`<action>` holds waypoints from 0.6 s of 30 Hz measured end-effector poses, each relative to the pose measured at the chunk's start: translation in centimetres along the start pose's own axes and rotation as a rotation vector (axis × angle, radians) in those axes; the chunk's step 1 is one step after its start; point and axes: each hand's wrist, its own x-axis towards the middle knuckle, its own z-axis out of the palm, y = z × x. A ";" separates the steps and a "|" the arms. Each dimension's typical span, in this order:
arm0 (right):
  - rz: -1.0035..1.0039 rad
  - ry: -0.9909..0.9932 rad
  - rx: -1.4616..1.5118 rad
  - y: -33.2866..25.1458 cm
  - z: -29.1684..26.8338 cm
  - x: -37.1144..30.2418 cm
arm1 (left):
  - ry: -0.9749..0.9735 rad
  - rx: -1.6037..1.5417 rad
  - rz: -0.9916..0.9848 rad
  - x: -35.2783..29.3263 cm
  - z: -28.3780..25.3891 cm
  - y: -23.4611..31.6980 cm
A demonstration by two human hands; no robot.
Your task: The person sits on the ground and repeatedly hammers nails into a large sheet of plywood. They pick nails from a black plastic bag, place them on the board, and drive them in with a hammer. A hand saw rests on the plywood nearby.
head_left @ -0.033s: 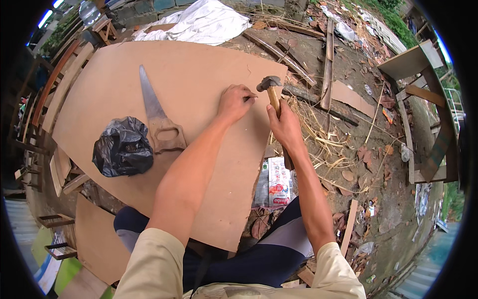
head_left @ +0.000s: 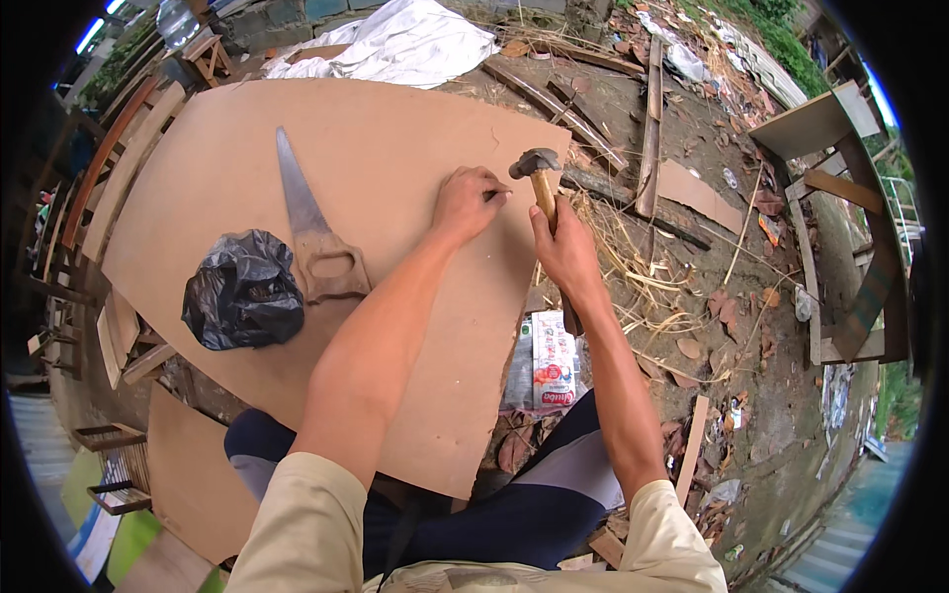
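Note:
A large brown board (head_left: 395, 128) lies in front of me, its right edge under my hands. My right hand (head_left: 570, 242) grips the wooden handle of a hammer (head_left: 537, 163), whose dark metal head is raised beside my left fingertips. Close to that edge my left hand (head_left: 468, 203) is closed in a pinch; what sits between thumb and finger is too small to make out. A handsaw (head_left: 314, 222) with a wooden handle rests on the board left of my forearm. Beside it is a crumpled black plastic bag (head_left: 245, 290), its contents hidden.
White cloth (head_left: 405, 44) lies beyond the board. Wooden strips (head_left: 649, 128), dry straw (head_left: 643, 267) and leaves litter the ground to the right. A printed sack (head_left: 549, 366) lies near my legs. A wooden frame (head_left: 860, 217) stands at far right, and stacked timber (head_left: 119, 188) at left.

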 end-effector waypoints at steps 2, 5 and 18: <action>-0.042 -0.014 -0.042 0.0 0.3 0.5 | 0.011 0.009 0.009 0.6 -0.1 -0.3; -0.063 -0.041 -0.127 0.9 0.1 1.1 | -0.001 -0.005 0.002 0.6 0.1 -0.1; -0.038 -0.048 -0.150 0.0 -0.7 1.1 | -0.049 -0.017 -0.075 0.5 -0.4 0.4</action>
